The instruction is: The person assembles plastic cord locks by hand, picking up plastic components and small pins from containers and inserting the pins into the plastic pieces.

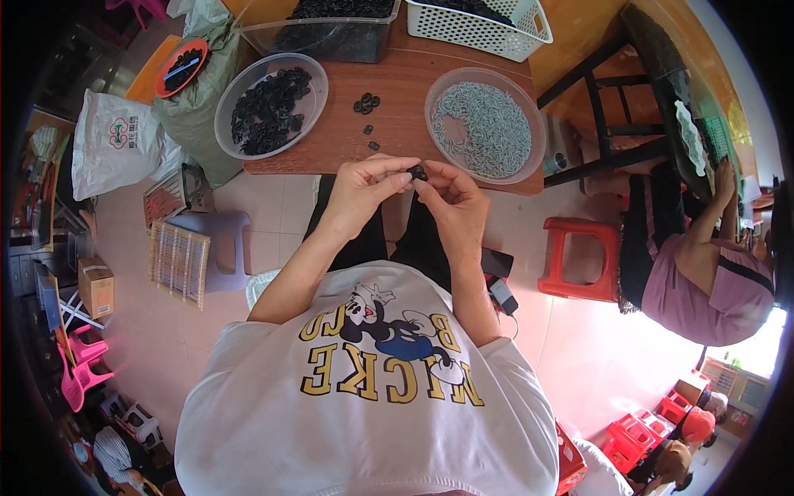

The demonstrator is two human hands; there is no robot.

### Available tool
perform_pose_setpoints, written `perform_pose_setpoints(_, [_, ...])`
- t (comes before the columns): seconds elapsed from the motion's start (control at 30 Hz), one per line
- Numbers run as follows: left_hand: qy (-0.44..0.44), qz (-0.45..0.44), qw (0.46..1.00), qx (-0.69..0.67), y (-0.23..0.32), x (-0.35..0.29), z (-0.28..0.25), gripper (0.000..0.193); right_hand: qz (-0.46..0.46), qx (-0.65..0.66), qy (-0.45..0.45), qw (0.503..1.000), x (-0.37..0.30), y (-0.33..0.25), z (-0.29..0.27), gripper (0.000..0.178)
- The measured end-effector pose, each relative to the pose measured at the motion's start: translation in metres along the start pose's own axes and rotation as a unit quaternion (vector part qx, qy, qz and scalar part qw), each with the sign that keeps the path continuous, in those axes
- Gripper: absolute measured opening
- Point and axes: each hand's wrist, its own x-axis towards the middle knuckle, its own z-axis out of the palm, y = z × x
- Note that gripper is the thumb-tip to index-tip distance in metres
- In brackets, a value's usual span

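My left hand [364,188] and my right hand [455,202] meet just in front of the table's near edge. Between their fingertips is a small black plastic part [418,173]. Thumb and fingers of both hands pinch it, and the fingertips cover some of it. On the brown table [376,70] beyond, several loose black parts [366,102] lie in a small cluster, with a few more nearer me. To the left stands a clear round bowl [310,107] of black parts. A similar bowl [432,107] at the right holds many small silvery metal pieces, possibly screws.
At the table's back are a clear bin [368,50] and a white perforated basket [496,45], both with black parts. A red stool [581,285] stands right, near a seated person [703,281]. Sacks [116,145] and a bluish stool [227,256] are left.
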Motion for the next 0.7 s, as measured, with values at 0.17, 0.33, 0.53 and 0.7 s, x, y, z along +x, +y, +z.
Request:
perform_pose_setpoints(0.17, [0.001,0.005,1.0,-0.005,-0.002,0.0,0.0,0.025,0.0,-0.003,-0.018,1.0,0.001,0.001,0.003,0.031])
perform_pose_setpoints(0.33, [0.024,-0.021,0.999,-0.042,0.0,0.0,0.001,0.022,0.018,0.004,-0.018,1.0,0.001,0.003,0.005,0.033])
perform_pose_setpoints(0.53, [0.023,-0.027,0.999,-0.027,-0.004,-0.001,-0.005,0.022,0.016,0.011,-0.012,1.0,0.001,0.004,0.01,0.034])
perform_pose_setpoints(0.7, [-0.011,-0.045,0.999,-0.002,-0.004,-0.002,-0.014,0.028,0.032,0.048,-0.034,0.998,0.001,0.006,0.007,0.035])
